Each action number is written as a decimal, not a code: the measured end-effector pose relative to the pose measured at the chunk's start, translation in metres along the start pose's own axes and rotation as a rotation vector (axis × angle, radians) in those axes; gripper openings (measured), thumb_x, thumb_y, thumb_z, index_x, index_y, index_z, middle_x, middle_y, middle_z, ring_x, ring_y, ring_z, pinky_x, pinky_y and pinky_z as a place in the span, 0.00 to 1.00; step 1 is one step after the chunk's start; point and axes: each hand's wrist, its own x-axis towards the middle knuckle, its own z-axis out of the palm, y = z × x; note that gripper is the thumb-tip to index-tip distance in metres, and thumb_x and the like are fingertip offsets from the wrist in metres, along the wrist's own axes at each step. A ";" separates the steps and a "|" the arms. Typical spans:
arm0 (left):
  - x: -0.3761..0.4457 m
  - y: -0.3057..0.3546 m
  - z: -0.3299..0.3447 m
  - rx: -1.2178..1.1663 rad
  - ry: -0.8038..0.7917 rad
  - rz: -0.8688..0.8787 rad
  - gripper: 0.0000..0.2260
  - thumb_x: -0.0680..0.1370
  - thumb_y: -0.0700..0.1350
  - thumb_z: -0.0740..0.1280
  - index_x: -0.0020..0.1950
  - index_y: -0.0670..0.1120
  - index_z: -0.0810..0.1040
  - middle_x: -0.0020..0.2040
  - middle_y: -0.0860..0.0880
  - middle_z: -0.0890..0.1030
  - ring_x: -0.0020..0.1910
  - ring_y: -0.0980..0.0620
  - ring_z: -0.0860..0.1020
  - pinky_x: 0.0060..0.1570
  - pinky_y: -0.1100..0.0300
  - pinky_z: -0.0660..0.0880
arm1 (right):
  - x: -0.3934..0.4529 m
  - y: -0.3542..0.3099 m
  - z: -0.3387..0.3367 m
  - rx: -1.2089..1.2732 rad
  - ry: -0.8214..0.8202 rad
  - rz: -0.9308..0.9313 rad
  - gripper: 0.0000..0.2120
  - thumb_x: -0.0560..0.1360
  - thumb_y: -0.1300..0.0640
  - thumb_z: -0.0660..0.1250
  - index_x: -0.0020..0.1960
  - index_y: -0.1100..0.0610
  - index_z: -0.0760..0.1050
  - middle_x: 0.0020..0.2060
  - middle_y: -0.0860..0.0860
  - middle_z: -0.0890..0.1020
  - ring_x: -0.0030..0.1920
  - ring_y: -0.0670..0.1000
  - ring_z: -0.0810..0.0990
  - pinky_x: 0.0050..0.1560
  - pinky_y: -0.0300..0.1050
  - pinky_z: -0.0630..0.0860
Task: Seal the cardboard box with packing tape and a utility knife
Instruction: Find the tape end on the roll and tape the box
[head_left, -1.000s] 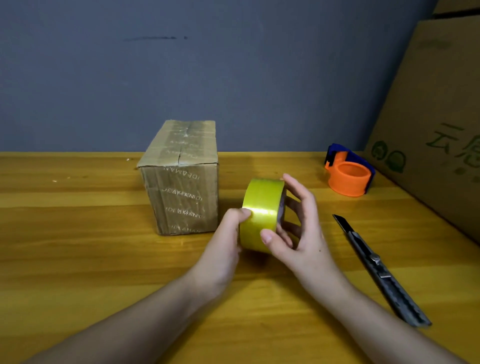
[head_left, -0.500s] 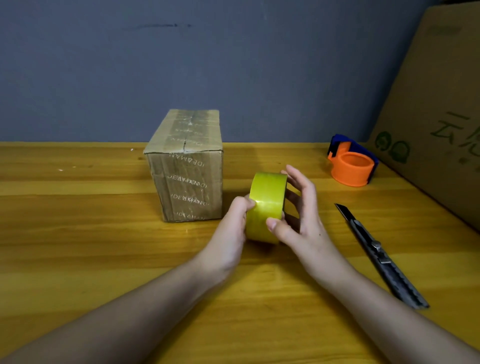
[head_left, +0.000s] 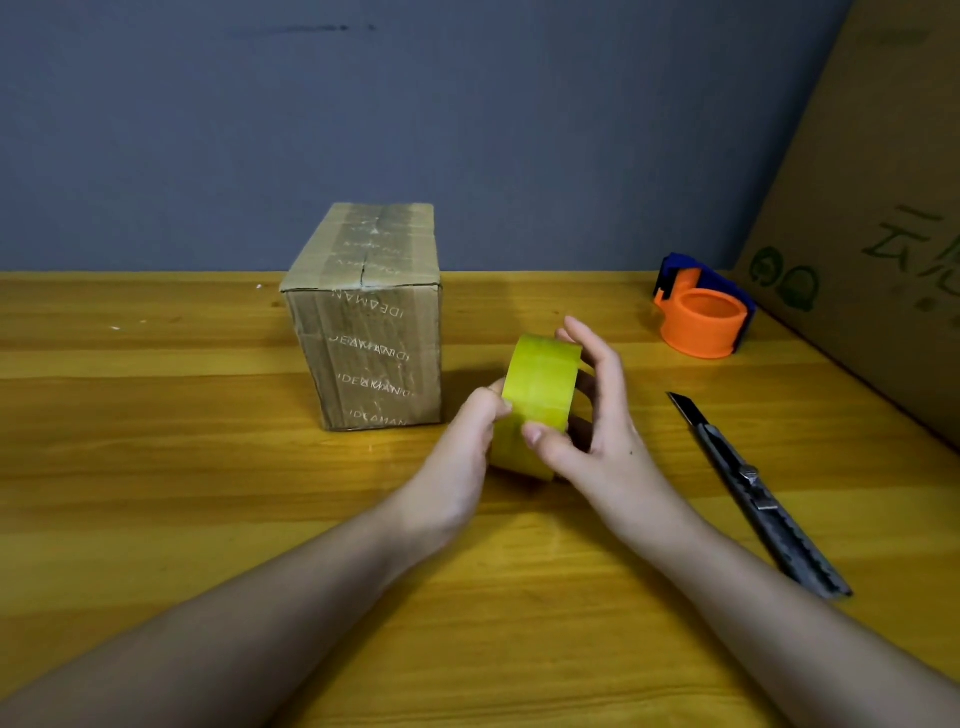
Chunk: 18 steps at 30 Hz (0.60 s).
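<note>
A small brown cardboard box (head_left: 371, 332) stands upright on the wooden table (head_left: 156, 467), its top flaps closed and covered with old printed tape. Just right of it I hold a yellow roll of packing tape (head_left: 540, 384) on edge above the table. My left hand (head_left: 462, 457) pinches the roll's near face with thumb and fingertips. My right hand (head_left: 587, 415) cups the roll from the right, thumb on the front, fingers through and behind it. A dark utility knife (head_left: 753, 493) lies on the table to the right, its blade out and pointing away.
An orange and blue tape dispenser (head_left: 701, 312) sits at the back right. A large sheet of cardboard (head_left: 878, 234) with green print leans along the right side. A grey wall (head_left: 467, 130) runs behind the table.
The view has shifted slightly, so the box and tape sit a little higher in frame. My left fingertips have crept along the roll's face; both hands still hold it.
</note>
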 end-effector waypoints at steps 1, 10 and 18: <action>-0.004 0.002 -0.001 -0.021 -0.033 -0.004 0.22 0.76 0.36 0.56 0.69 0.31 0.64 0.63 0.29 0.72 0.61 0.35 0.72 0.34 0.71 0.69 | 0.000 0.000 0.000 0.000 0.001 0.003 0.41 0.63 0.43 0.67 0.73 0.40 0.54 0.70 0.45 0.62 0.69 0.39 0.63 0.59 0.21 0.63; 0.003 -0.017 -0.008 -0.085 -0.004 0.014 0.14 0.75 0.46 0.52 0.52 0.47 0.75 0.44 0.46 0.79 0.47 0.49 0.74 0.52 0.56 0.70 | 0.000 -0.002 0.000 -0.022 0.008 0.007 0.40 0.65 0.45 0.68 0.73 0.40 0.54 0.70 0.44 0.62 0.69 0.38 0.62 0.64 0.26 0.63; -0.002 -0.001 -0.009 0.111 -0.067 -0.010 0.40 0.59 0.40 0.53 0.73 0.33 0.58 0.67 0.31 0.68 0.65 0.37 0.68 0.48 0.59 0.67 | 0.000 -0.001 -0.001 -0.026 0.002 0.012 0.39 0.67 0.50 0.68 0.73 0.42 0.53 0.70 0.44 0.62 0.68 0.38 0.63 0.58 0.19 0.62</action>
